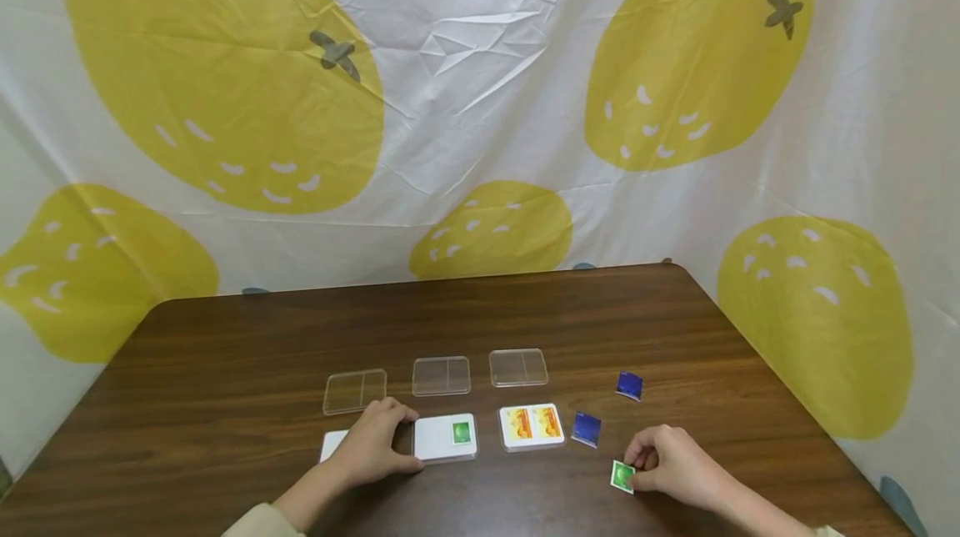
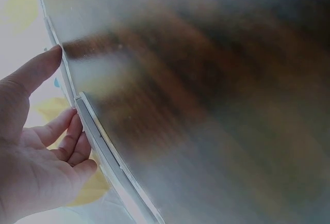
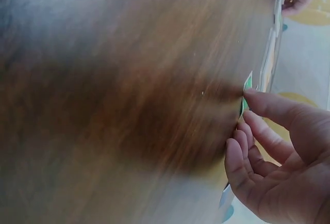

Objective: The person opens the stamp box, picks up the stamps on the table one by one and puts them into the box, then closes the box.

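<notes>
My left hand grips the left end of a clear plastic case with thumb and forefinger at its corners. Inside that case is a white card, with a green stamp on its right half. Over to the right, my right hand pinches another green stamp with a white border, close above the table. In the right wrist view the thumb and fingers hold this stamp on edge. A white card lies partly hidden behind my left hand.
Two orange stamps lie side by side in the case at right. Two dark blue stamps, a nearer one and a farther one, lie beyond it. Clear lids form a row behind on the brown table.
</notes>
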Available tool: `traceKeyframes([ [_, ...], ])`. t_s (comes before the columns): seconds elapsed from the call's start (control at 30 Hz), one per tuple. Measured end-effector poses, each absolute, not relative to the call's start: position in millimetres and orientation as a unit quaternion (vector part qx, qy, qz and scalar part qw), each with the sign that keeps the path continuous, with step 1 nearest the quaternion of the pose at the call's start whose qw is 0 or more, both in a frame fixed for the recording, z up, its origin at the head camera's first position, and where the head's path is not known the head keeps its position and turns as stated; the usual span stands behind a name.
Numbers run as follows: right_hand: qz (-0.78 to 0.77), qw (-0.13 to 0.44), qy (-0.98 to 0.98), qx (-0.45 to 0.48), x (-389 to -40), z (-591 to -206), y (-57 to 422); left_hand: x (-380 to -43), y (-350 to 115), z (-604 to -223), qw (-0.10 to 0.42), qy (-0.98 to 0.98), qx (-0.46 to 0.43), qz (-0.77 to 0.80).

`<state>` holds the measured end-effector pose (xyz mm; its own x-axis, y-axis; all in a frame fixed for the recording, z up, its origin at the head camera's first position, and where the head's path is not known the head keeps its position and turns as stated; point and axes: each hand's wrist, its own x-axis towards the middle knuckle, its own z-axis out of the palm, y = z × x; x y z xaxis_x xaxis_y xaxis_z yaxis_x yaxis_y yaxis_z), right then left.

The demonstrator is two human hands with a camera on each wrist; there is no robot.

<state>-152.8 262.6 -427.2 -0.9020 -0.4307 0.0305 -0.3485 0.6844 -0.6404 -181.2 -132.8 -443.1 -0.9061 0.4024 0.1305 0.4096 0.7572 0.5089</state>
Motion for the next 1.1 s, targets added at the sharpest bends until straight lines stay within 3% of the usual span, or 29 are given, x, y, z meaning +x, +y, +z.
traceKeyframes([
  [0.7, -0.332, -0.003, 0.929, -0.162, -144, -436, 251, -181, -132, -444, 0.011, -0.938, -0.217, -0.271],
  [0.9, -0.347, 0.002, 0.924, -0.161, -145, -436, 250, -181, -133, -444, 0.015, -0.937, -0.220, -0.270],
  [1.1, -0.393, 0.050, 0.905, -0.155, -149, -433, 254, -182, -132, -443, 0.015, -0.937, -0.221, -0.269],
])
